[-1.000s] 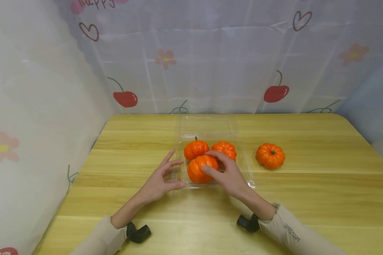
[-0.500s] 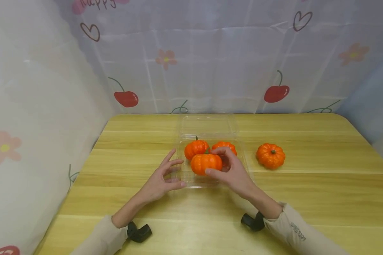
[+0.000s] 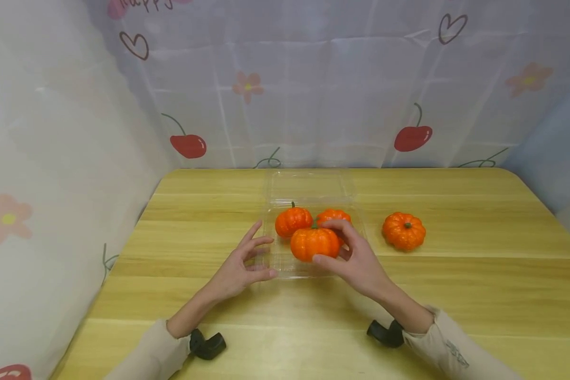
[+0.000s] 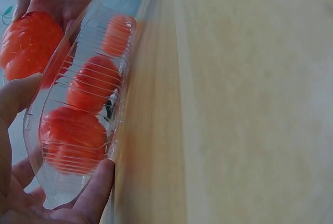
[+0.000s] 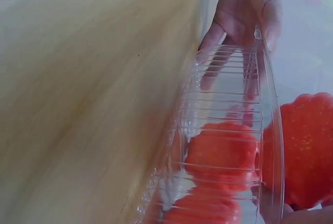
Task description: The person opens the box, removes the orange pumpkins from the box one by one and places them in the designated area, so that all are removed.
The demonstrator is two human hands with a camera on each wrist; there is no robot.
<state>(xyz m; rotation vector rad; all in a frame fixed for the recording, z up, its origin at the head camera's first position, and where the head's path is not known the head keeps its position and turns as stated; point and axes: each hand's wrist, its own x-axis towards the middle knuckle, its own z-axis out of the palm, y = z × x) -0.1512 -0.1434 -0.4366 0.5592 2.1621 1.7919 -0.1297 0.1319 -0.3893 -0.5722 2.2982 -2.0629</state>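
My right hand (image 3: 358,264) holds a small orange pumpkin (image 3: 315,244) with a green stem, thumb in front and fingers behind. In the left wrist view this held pumpkin (image 4: 31,44) is above the rim of a clear plastic clamshell box (image 4: 57,70). Inside the box, one pumpkin (image 3: 293,221) sits at the back left and another (image 3: 333,216) at the back right, partly hidden by my right hand. Three orange shapes show through the box wall in the left wrist view. My left hand (image 3: 237,269) rests against the box's left side, fingers spread, thumb near the front corner.
Another orange pumpkin (image 3: 404,231) stands on the wooden table (image 3: 475,295), right of the box. The box's lid (image 3: 311,184) lies open toward the back. A printed curtain (image 3: 313,105) hangs behind the table and along its sides.
My right hand has lifted the held pumpkin and moved it to the right, tilting it so the stem now shows on top. My left hand has stayed at the box.
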